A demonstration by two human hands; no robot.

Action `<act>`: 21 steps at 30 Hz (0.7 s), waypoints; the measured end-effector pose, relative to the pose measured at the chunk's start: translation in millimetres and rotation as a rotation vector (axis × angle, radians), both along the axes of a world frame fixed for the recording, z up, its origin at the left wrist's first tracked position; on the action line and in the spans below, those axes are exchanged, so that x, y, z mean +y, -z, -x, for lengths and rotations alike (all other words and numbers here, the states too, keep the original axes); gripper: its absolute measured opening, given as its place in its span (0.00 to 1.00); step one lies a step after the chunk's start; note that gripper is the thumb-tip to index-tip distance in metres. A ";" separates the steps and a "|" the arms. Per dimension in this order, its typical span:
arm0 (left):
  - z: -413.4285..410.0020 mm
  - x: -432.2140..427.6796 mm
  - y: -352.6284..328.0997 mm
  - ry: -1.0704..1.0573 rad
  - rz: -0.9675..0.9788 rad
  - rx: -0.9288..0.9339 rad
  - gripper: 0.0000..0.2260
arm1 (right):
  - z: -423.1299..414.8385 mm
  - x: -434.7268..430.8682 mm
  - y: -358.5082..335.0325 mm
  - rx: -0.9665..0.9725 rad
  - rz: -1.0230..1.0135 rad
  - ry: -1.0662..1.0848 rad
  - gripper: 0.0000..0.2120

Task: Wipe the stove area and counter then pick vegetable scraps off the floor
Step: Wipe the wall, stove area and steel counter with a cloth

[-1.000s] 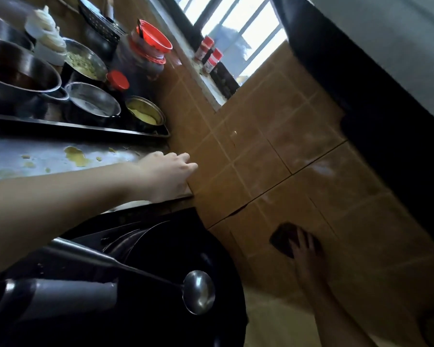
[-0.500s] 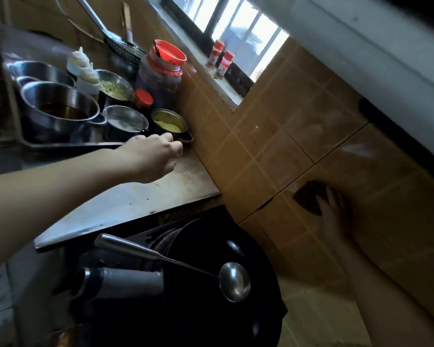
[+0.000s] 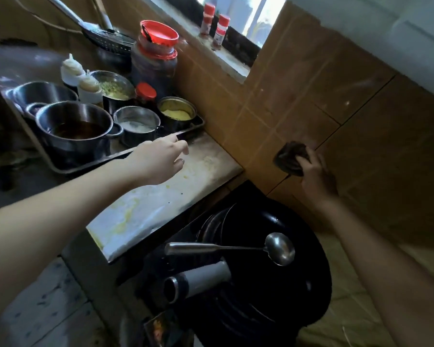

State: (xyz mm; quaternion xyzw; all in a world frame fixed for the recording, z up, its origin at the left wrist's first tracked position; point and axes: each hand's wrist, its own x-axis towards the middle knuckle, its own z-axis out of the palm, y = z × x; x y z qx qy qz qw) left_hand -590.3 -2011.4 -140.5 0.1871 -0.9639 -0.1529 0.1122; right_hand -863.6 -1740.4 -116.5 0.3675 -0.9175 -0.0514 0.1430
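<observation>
Two hands working: right hand (image 3: 313, 174) gripping dark cloth (image 3: 290, 157) vs tiled wall (image 3: 361, 116); left hand (image 3: 158, 159), loosely open, hovering w/ fingers nearing tray (image 3: 68, 169) at 9 o'clock, risking nudging pots.

dim overall; daylight enters through the window (image 3: 251, 18), blown out white. glare streaks the surface (image 3: 161, 204). the wok (image 3: 273, 284) sits in shadow; edges bend and blur.

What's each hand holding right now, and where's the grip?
The right hand presses a dark cloth against the wall tiles, fingers over its lower right part. The left hand holds nothing; it hovers open over the counter.
</observation>
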 end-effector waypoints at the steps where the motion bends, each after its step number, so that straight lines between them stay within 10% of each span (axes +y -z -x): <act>1: -1.1 -2.4 0.9 0.028 0.000 -0.008 0.13 | -8.2 -3.7 2.2 -0.006 0.018 0.011 0.26; 21: -22.6 26.2 36.3 0.415 -0.077 -0.065 0.11 | -257.3 88.0 62.1 -0.153 0.285 0.315 0.24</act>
